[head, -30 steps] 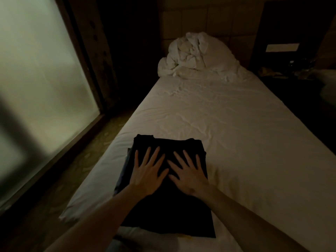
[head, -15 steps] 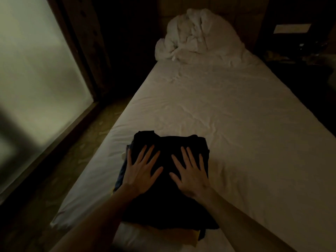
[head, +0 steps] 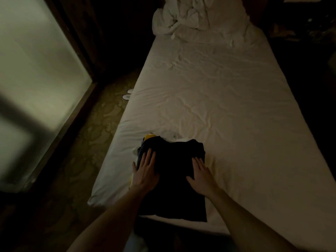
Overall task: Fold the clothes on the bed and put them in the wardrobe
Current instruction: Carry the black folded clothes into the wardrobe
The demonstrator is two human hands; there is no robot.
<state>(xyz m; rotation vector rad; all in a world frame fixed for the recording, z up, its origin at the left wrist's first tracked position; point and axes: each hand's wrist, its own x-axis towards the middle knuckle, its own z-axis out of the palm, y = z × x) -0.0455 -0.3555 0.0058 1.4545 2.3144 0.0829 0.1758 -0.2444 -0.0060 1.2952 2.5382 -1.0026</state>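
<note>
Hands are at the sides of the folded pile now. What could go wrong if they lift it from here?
The dark top garment sits on a stack with yellow and pale edges poking out on the left; lower layers could slip loose. The left hand and right hand lie flat, so nothing is gripped. The stack is at the bed's corner and could fall.

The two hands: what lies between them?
Head view: between the left hand and right hand lies only the folded black garment, which both press flat.
</note>
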